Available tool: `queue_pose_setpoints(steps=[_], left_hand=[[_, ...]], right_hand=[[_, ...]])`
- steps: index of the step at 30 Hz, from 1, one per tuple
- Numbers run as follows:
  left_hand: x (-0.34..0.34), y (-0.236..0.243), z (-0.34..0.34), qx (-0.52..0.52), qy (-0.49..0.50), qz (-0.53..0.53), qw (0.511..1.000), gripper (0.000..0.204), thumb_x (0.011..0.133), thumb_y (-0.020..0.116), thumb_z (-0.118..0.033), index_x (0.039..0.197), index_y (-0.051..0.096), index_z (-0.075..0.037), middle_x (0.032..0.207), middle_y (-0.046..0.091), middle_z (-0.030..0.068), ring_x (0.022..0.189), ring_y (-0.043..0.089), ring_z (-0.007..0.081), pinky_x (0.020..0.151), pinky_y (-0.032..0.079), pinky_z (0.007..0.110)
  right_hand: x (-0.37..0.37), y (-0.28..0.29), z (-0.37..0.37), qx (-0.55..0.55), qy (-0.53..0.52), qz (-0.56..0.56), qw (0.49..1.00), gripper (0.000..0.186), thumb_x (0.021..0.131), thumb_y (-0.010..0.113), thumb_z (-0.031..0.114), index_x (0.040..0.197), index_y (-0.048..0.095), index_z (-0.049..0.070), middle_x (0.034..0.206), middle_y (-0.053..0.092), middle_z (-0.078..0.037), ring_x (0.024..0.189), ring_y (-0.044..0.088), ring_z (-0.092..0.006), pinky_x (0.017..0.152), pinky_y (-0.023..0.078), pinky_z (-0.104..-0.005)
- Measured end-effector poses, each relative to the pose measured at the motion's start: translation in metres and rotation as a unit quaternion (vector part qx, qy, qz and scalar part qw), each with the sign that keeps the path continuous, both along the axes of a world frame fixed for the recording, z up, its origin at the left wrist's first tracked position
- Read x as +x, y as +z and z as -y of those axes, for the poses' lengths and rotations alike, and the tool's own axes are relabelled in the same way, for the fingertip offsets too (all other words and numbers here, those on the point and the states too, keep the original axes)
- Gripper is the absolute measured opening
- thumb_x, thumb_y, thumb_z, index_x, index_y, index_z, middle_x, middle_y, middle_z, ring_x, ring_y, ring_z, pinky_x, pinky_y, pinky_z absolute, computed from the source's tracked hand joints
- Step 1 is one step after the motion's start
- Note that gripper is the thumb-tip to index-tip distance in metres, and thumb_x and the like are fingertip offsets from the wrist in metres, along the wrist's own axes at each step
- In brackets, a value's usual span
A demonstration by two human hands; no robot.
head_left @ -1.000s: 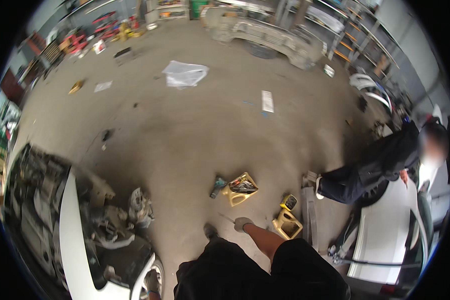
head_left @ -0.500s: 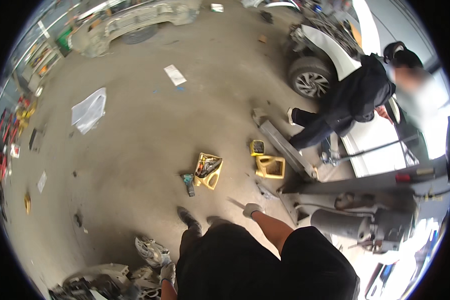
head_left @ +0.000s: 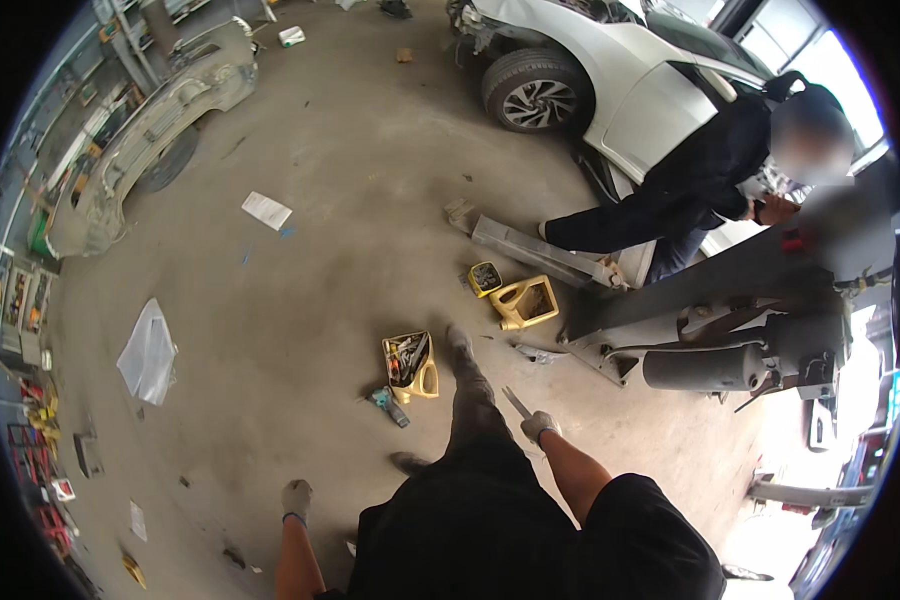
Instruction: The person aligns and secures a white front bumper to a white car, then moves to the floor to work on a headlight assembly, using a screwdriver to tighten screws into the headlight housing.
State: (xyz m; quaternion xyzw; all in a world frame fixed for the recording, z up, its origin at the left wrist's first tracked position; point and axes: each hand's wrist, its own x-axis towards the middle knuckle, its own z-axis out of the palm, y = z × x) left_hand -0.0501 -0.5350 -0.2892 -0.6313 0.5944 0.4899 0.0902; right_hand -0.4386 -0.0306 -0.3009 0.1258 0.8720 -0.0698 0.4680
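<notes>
My right hand (head_left: 540, 426), in a grey work glove, is closed around a thin, grey metal tool (head_left: 517, 403); its exact kind is unclear. Its tip points forward and left, above the floor. My left hand (head_left: 296, 497), gloved too, hangs low on the left with its fingers curled, and nothing shows in it. Ahead of my feet stands a cut-open yellow jug (head_left: 426, 378) full of hand tools. A teal and black cordless drill (head_left: 390, 407) lies against it. Neither hand touches them.
A second cut yellow jug (head_left: 515, 306) and a small yellow tub (head_left: 484, 279) stand beside a grey lift arm (head_left: 540, 252). A co-worker (head_left: 690, 165) bends by a white car (head_left: 635, 105). The lift base (head_left: 610, 365) is at right; plastic sheeting (head_left: 148, 355) lies left.
My view has turned right, and one leg has stepped forward. My left hand has left the pile of car parts and swung out over the floor. The right hand keeps its tool.
</notes>
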Motion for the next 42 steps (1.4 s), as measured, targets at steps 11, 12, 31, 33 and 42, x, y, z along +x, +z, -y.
queue_pose_setpoints(steps=[11, 12, 31, 33, 42], left_hand=[[-0.276, 0.022, 0.022, -0.015, -0.098, -0.014, 0.995, 0.034, 0.091, 0.059, -0.029, 0.104, 0.073, -0.001, 0.093, 0.074, 0.0141, 0.086, 0.069, 0.0268, 0.081, 0.054, 0.04], [-0.295, 0.026, 0.031, -0.035, -0.154, 0.018, 0.987, 0.036, 0.09, 0.058, -0.032, 0.102, 0.074, -0.002, 0.095, 0.074, 0.0157, 0.089, 0.07, 0.0301, 0.082, 0.054, 0.042], [-0.669, -0.115, 0.386, 0.075, -0.498, 0.077, 0.86, 0.037, 0.091, 0.056, -0.035, 0.108, 0.076, -0.01, 0.109, 0.075, 0.0138, 0.102, 0.07, 0.0337, 0.089, 0.053, 0.045], [-0.698, -0.088, 0.447, 0.06, -0.517, 0.192, 0.832, 0.043, 0.09, 0.056, -0.041, 0.11, 0.076, -0.008, 0.115, 0.074, 0.0154, 0.11, 0.069, 0.0353, 0.096, 0.051, 0.047], [-1.098, 0.049, 0.693, -0.198, -0.282, -0.004, 0.939, 0.036, 0.09, 0.055, -0.035, 0.104, 0.072, -0.006, 0.099, 0.07, 0.0251, 0.097, 0.069, 0.0408, 0.08, 0.054, 0.048]], right_hand=[[-0.247, -0.062, 0.093, -0.007, 0.081, 0.006, 0.997, 0.033, 0.087, 0.059, 0.029, 0.098, 0.078, 0.004, 0.093, 0.076, -0.02, 0.089, 0.075, -0.0295, 0.081, 0.058, -0.0423], [-0.295, -0.064, 0.11, -0.023, 0.127, -0.034, 0.991, 0.035, 0.086, 0.059, 0.029, 0.103, 0.077, 0.004, 0.099, 0.076, -0.021, 0.096, 0.074, -0.031, 0.085, 0.057, -0.0427], [-0.724, -0.179, 0.353, -0.063, 0.323, -0.089, 0.94, 0.035, 0.099, 0.049, 0.031, 0.115, 0.072, 0.01, 0.107, 0.074, -0.01, 0.098, 0.071, -0.0233, 0.08, 0.055, -0.0359], [-0.722, -0.146, 0.388, -0.01, 0.228, -0.017, 0.973, 0.045, 0.092, 0.057, 0.043, 0.113, 0.073, 0.006, 0.119, 0.071, -0.015, 0.11, 0.068, -0.028, 0.091, 0.053, -0.0379], [-0.894, -0.079, 0.545, -0.012, 0.594, 0.013, 0.804, 0.025, 0.094, 0.058, 0.031, 0.105, 0.078, 0.021, 0.106, 0.077, -0.005, 0.097, 0.074, -0.0217, 0.079, 0.058, -0.0389]])
